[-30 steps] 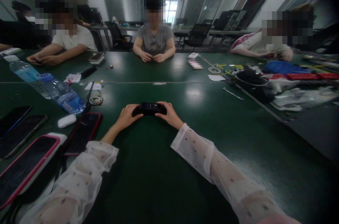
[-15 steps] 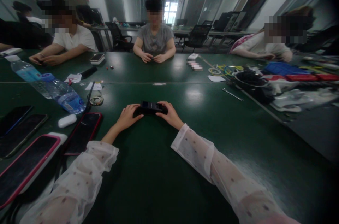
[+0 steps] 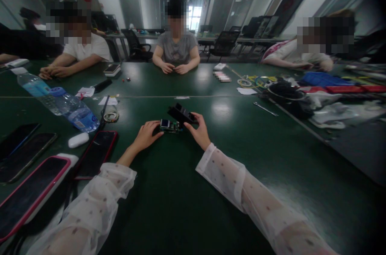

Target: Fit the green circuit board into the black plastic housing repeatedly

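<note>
A small circuit board with a little screen [image 3: 169,126] lies on the green table [image 3: 169,190] in front of me. My left hand [image 3: 147,134] grips its left end between thumb and fingers. In my right hand [image 3: 199,127] is a black plastic cover [image 3: 181,113], pinched at its right end. The cover is tilted and raised above the board's right part, with its left end farther from me. The board's green edge and parts show below it.
To the left are phones [image 3: 95,154], a white case [image 3: 78,140], two water bottles [image 3: 75,110] and a tape roll [image 3: 111,116]. A wrench [image 3: 265,109] and a heap of cables and bags [image 3: 328,110] lie right. Three people sit across the table.
The black cover has come up off the board in my right hand and turned askew, uncovering the board and screen. My left hand has stayed at the left end.
</note>
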The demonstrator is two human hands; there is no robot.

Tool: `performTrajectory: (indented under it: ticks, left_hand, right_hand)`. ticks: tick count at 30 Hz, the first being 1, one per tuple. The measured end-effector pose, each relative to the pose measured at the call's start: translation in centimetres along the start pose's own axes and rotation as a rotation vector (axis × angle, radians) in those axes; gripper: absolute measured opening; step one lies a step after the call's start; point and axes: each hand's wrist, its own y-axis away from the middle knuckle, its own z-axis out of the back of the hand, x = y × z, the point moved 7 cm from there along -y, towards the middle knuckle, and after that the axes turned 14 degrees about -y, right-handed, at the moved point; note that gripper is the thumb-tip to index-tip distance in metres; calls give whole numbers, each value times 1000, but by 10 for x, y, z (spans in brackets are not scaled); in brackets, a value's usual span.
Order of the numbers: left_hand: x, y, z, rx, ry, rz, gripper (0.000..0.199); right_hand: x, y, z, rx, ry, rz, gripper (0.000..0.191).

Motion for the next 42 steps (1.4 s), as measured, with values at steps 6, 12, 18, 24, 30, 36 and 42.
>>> performTrajectory:
  ticks: [6, 12, 18, 24, 30, 36, 42]
  left_hand:
    - [-1, 0, 1, 14, 19, 8, 48]
    - [-1, 1, 1, 10, 20, 8, 48]
    - [-1, 0, 2, 13, 12, 4, 48]
    - [-1, 0, 1, 9, 6, -1, 48]
    - [0, 0, 0, 5, 10, 3, 48]
    - [0, 0, 0, 11, 11, 3, 49]
    - [-1, 0, 1, 22, 15, 8, 49]
  right_hand:
    - [-7, 1, 23, -240, 219, -1, 48]
    - [-25, 2, 29, -281, 311, -95, 45]
    - [-18, 3, 32, -330, 413, -30, 60]
    - [-18, 3, 31, -316, 418, -81, 66]
    - [-22, 2, 30, -296, 434, -85, 60]
    - [-26, 1, 31, -288, 471, -41, 55]
    - [-26, 2, 31, -300, 503, -8, 50]
